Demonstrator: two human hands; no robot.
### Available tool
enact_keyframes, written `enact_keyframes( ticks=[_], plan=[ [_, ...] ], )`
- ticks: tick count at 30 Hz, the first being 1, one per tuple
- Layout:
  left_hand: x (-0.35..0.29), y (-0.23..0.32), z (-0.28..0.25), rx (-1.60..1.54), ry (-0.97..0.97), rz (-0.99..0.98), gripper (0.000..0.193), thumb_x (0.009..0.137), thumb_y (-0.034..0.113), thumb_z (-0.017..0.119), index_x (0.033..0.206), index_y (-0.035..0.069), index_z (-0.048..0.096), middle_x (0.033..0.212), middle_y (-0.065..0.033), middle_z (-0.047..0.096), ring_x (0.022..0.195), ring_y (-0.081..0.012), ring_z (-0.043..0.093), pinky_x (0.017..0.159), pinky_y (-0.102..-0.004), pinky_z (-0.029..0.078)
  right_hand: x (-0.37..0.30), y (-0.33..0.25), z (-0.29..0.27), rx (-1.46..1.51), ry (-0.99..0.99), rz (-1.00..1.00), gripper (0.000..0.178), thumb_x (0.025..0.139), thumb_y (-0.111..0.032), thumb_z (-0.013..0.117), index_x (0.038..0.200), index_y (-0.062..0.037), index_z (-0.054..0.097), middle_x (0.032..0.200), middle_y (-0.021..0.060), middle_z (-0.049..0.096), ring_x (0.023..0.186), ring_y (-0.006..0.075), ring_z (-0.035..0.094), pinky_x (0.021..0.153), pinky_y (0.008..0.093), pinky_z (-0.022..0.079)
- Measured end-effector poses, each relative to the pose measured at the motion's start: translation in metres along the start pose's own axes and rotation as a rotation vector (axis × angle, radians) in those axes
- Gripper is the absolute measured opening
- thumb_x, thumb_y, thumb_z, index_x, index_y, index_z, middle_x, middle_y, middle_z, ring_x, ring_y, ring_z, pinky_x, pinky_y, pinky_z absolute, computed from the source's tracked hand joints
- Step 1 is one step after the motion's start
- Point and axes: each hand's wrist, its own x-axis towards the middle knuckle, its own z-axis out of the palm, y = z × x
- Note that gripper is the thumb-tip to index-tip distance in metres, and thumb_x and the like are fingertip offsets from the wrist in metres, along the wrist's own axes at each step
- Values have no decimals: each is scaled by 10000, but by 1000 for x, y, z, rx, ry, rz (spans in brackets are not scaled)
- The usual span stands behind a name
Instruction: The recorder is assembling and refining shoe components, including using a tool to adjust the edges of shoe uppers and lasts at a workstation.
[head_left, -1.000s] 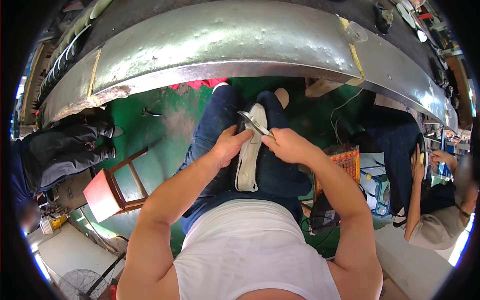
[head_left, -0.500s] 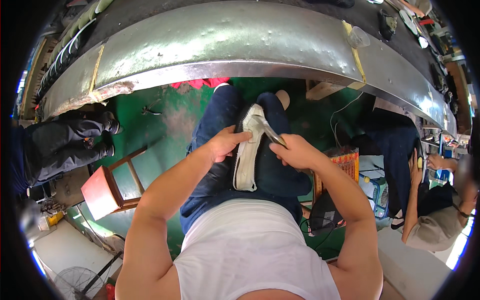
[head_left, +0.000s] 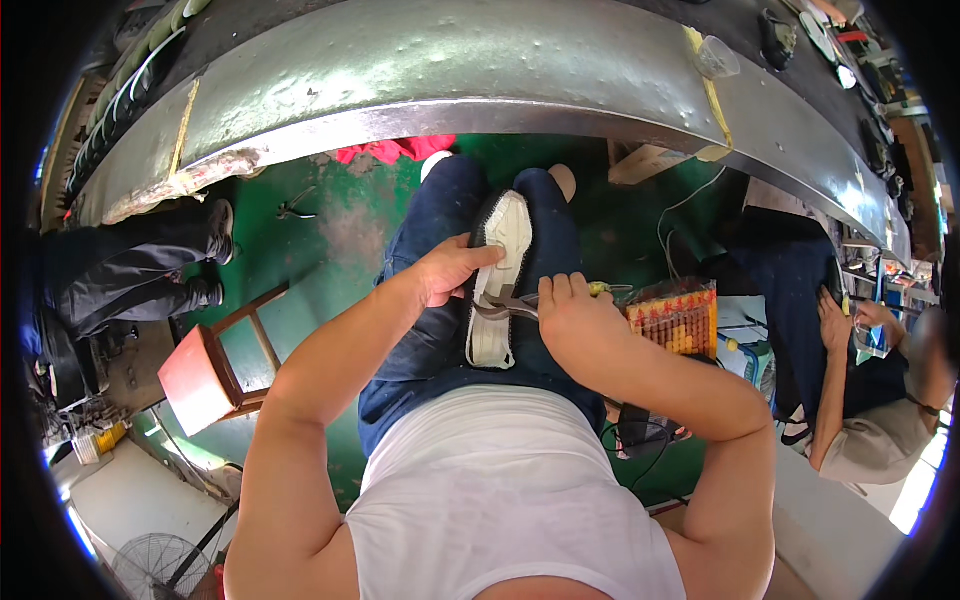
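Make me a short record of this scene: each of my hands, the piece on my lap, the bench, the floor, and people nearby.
Left hand: thumb pressed on the pale shoe, fingers at its left edge
Right hand: holding metal pliers
Shoe: lengthwise along the lap, dark rim
Pliers: head over the shoe's nearer half; bite unclear
Bench: metal front, ahead
Floor: green; red-topped stool at left
People: one each side

Glare whitens the metal bench [head_left: 450,65], and fisheye curvature bends edges.
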Motion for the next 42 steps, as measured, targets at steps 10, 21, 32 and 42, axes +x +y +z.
enact_keyframes(
  ticks=[10, 21, 32, 42],
  plan=[
    [4, -6, -6, -15, -52, 19, 581, 862, 326, 735, 1327, 81, 487, 1188, -75, 626, 1027, -196, 630, 828, -397, 509, 23, -5, -10, 166, -128, -87, 199, 766, -80, 654, 896, 69, 631, 821, 234, 671, 768, 333, 702, 659, 400, 571],
    [1, -13, -15, -27, -40, 26, 614, 879, 260, 725, 1375, 49, 431, 1264, -106, 587, 1134, -213, 576, 933, -406, 469, 5, 2, 63, 706, 64, 146, 263, 859, -238, 668, 1010, -23, 659, 871, 171, 689, 867, 388, 661, 779, 471, 516],
    [2, -54, 2, 72, -41, 343, 875, 928, 176, 673, 1556, 33, 82, 1465, -126, 415, 1332, -204, 406, 1136, -359, 307, -24, -15, 52, 112, 37, 98, 250, 774, -72, 632, 979, 67, 597, 937, 196, 649, 893, 310, 675, 683, 337, 569],
    [2, -58, -3, 26, -49, 346, 824, 944, 211, 641, 1526, -25, 108, 1423, -187, 445, 1292, -232, 454, 1097, -349, 368, 3, -11, 20, 453, -446, 2, 205, 835, -127, 642, 940, 48, 640, 962, 267, 666, 967, 365, 667, 768, 447, 539]
  ],
)
